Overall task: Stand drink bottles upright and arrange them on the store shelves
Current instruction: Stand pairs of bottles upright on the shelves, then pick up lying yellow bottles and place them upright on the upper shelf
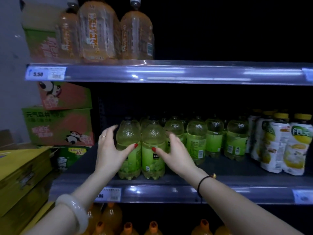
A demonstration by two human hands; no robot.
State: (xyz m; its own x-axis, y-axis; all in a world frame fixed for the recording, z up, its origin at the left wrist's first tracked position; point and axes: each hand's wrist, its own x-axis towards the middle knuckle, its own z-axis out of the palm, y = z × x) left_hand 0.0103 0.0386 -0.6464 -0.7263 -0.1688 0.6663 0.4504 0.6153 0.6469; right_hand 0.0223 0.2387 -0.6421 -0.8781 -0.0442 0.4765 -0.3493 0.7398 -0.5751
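Two green drink bottles stand upright side by side at the front of the middle shelf (pixel 220 181). My left hand (pixel 111 150) wraps round the left green bottle (pixel 129 141), thumb across its front. My right hand (pixel 174 154) wraps round the right green bottle (pixel 153 160), thumb on its label and fingers behind it. More green bottles (pixel 215 138) stand in rows behind and to the right.
White-labelled yellow-capped bottles (pixel 279 143) stand at the shelf's right end. Large amber bottles (pixel 100 31) fill the left of the upper shelf. Orange bottles (pixel 111 216) sit on the shelf below. Green and pink cartons (pixel 59 126) and yellow boxes (pixel 22 173) are stacked at the left.
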